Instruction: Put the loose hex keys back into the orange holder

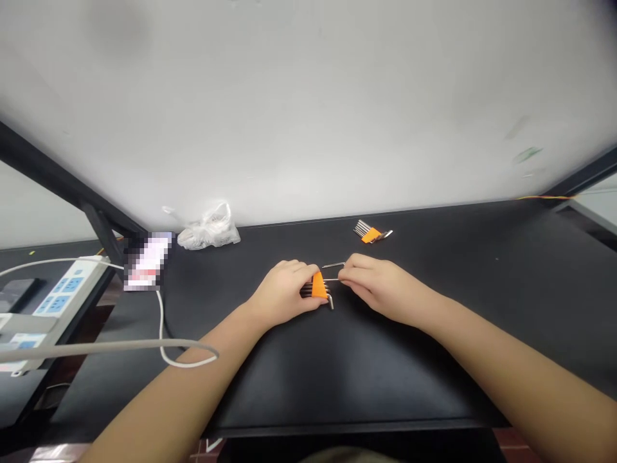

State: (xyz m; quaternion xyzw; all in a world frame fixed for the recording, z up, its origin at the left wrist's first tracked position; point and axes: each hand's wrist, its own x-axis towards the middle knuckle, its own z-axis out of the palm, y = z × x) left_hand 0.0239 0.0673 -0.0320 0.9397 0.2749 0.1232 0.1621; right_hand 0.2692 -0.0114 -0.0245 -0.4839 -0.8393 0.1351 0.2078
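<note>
My left hand [285, 292] is closed around an orange hex key holder [319, 285] with several metal hex keys in it. The bent end of one key sticks out below the holder's right side. My right hand [373, 283] pinches a hex key [331, 280] whose straight shaft reaches left to the holder; whether its tip is inside the holder I cannot tell. Just above that shaft, another L-shaped hex key [333, 265] lies with its bent end by my right fingers. Farther back sits a second orange holder [371, 235] with several hex keys.
A crumpled clear plastic bag [209, 228] lies by the wall at the back left. Beside it is a phone-like device [147, 262], blurred out. A white cable [161, 315] loops over the left side of the black table [357, 379], near a power strip [67, 289].
</note>
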